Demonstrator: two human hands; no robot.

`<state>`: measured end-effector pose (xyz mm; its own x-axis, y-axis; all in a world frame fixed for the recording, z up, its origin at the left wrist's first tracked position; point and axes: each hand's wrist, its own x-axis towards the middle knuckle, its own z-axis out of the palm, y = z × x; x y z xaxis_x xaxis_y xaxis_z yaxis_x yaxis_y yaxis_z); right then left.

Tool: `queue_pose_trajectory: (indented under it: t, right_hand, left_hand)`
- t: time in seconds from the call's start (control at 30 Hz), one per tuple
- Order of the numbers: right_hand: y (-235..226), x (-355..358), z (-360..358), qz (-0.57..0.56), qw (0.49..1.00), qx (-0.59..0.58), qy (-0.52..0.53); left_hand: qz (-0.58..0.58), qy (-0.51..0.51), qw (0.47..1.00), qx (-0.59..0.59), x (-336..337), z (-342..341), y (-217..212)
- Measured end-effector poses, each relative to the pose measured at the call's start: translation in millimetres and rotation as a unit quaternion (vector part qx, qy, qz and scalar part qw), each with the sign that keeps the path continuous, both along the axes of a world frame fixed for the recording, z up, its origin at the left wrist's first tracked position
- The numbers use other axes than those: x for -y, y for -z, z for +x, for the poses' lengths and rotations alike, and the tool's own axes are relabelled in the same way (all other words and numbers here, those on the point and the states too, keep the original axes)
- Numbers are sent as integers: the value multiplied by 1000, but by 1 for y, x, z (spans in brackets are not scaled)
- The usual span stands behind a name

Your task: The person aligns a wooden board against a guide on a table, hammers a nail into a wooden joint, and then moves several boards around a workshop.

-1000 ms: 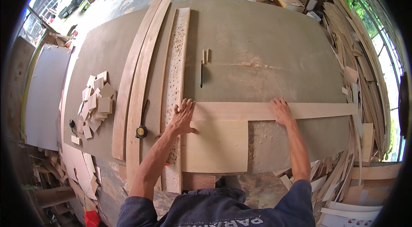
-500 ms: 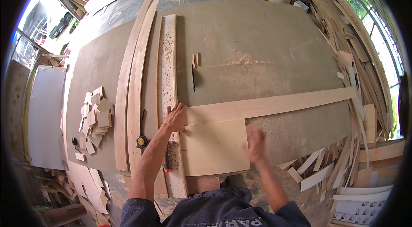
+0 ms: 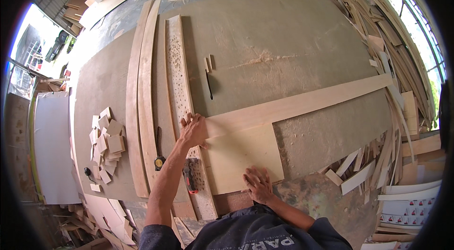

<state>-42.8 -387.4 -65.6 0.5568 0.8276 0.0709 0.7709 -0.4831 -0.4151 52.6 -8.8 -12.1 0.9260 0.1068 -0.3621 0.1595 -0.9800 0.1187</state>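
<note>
Since a second ago: right hand (image 3: 259, 184) has left the long arm of the L-shaped plywood panel (image 3: 246, 148) and come back to the near edge, lower centre of the frame; the long arm now angles up toward the right.
Left hand (image 3: 193, 129): stays flat, fingers spread, pressing the panel's inner corner where it meets the perforated strip (image 3: 182, 89).
Right hand now: open, fingers splayed over the panel's near edge, not pinching anything.
Panel: lies flat on the desk (image 3: 283, 32), wide part at centre, long arm reaching the right edge.
Meaning: the panel looks to have pivoted about the left hand.
Nearby: tape measure (image 3: 159, 162) and a red tool (image 3: 190, 179) left of the panel; small offcuts (image 3: 108, 143) at left.
</note>
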Motion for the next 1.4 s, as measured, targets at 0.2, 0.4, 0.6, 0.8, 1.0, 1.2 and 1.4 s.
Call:
queue_pose_trajectory:
  t: [0.2, 0.4, 0.6, 0.8, 1.0, 1.2, 1.4]
  right_hand:
    - [-7, -5, 4, -7, 1000, -12, -11]
    - [-7, -18, 13, 24, 999, -36, 4]
    - [-3, -32, 31, 21, 999, -35, 4]
    - [-5, -45, 47, 29, 998, -45, 14]
    - [-1, -55, 57, 28, 999, -36, 22]
    - [-7, -66, 68, 34, 998, -47, 32]
    - [-5, -77, 85, 48, 997, -23, 55]
  left_hand:
    - [-41, -37, 998, 5, -5, 1, 11]
    - [-79, -19, 995, 57, -30, 5, 23]
    - [-81, -48, 995, 29, -39, 30, 15]
    - [-51, -49, 997, 5, -43, 51, 10]
    - [-41, -72, 997, -5, -46, 65, -3]
    - [-54, -78, 995, -25, -56, 76, -8]
    - [-45, -67, 997, -12, -66, 95, -1]
